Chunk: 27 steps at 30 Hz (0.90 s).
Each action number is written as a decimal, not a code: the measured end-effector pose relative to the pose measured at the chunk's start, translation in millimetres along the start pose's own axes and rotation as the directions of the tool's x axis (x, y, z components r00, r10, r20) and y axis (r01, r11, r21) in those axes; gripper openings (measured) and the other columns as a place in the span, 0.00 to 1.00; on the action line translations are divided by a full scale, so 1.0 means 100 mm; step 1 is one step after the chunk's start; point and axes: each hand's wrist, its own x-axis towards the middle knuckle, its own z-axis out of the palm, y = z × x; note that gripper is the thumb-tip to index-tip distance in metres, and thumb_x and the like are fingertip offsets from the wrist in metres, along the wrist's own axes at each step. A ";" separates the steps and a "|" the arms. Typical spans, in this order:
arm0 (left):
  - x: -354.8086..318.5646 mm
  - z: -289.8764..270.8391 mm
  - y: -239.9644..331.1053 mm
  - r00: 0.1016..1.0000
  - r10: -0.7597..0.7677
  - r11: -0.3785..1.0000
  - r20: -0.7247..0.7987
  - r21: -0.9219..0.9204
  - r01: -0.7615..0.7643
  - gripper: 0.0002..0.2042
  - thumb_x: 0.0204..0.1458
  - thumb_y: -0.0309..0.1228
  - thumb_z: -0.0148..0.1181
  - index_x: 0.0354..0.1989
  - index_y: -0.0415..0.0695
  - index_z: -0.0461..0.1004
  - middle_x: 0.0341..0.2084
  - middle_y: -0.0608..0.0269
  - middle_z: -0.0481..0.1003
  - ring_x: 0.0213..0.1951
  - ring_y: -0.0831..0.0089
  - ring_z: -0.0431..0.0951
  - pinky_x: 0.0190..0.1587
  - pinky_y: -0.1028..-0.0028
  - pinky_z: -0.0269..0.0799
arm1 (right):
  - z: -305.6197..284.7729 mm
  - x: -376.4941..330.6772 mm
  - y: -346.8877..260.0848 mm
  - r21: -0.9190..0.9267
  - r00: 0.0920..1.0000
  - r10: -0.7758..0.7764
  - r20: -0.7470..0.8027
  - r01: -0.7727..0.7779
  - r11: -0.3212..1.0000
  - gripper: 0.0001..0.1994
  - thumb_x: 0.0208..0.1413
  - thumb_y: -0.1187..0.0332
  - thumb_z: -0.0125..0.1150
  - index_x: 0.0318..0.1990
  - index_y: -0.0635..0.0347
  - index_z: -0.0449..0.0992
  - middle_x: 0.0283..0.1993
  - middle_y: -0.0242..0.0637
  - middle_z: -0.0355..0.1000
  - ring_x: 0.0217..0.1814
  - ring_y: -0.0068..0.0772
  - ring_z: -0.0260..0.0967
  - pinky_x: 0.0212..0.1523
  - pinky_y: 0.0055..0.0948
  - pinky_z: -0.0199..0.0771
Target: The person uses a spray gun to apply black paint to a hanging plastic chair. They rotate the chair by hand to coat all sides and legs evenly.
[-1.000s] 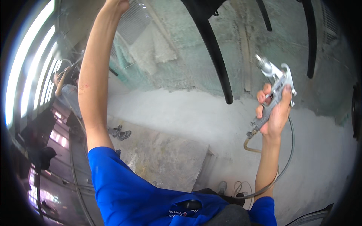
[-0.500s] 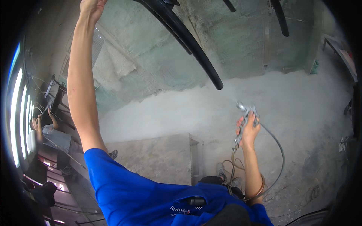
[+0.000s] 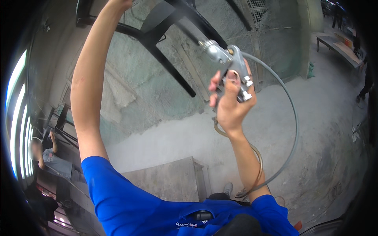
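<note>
Spray gun (image 3: 237, 61) is up around 1 o'clock, right hand (image 3: 233, 106) with its fingers clamped round it, nose pointing toward 10, and a grey hose (image 3: 297, 126) looping out to 3 o'clock. Left hand (image 3: 124, 3) is way up at 11 and mostly cropped, so can't tell what its fingers are doing. Black legged frame (image 3: 172, 70) shows near 12, partly behind the gun.

the spray gun (image 3: 216, 53) sits in the right hand (image 3: 232, 108), before the chair frame (image 3: 159, 21), left of the table (image 3: 334, 45).
</note>
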 end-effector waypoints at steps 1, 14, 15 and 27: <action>0.00 0.16 0.01 0.992 0.048 0.999 -0.115 -0.001 -0.048 0.10 0.51 0.21 0.69 0.37 0.41 0.72 0.28 0.61 0.76 0.25 0.72 0.79 0.21 0.71 0.77 | 0.06 0.02 0.01 -0.004 0.999 -0.054 0.008 0.054 0.999 0.25 0.70 0.66 0.55 0.70 0.64 0.64 0.35 0.35 0.76 0.31 0.18 0.74 0.17 0.14 0.70; -0.01 0.42 0.01 0.965 0.067 0.787 -0.252 0.608 0.104 0.20 0.40 0.31 0.76 0.40 0.35 0.78 0.33 0.49 0.83 0.29 0.63 0.85 0.27 0.67 0.82 | -1.65 -1.09 1.35 -0.363 0.721 0.464 -0.514 -0.673 0.644 0.20 0.71 0.56 0.53 0.64 0.57 0.72 0.27 0.29 0.71 0.23 0.17 0.68 0.12 0.22 0.63; 0.01 0.38 -0.04 0.958 0.094 0.765 -0.272 0.635 0.106 0.20 0.40 0.33 0.75 0.39 0.35 0.78 0.32 0.49 0.83 0.28 0.62 0.85 0.29 0.67 0.82 | -1.70 -1.16 1.43 -0.373 0.711 0.485 -0.509 -0.690 0.621 0.19 0.71 0.56 0.53 0.61 0.57 0.73 0.27 0.29 0.71 0.22 0.18 0.68 0.12 0.22 0.63; 0.18 0.06 -0.06 0.997 -0.057 0.867 0.059 0.498 0.020 0.12 0.52 0.24 0.65 0.42 0.30 0.80 0.37 0.46 0.83 0.38 0.60 0.85 0.42 0.63 0.84 | 0.28 -0.60 1.31 0.589 0.644 0.696 0.318 -0.710 0.387 0.22 0.73 0.43 0.42 0.50 0.53 0.68 0.34 0.29 0.67 0.32 0.23 0.67 0.12 0.19 0.61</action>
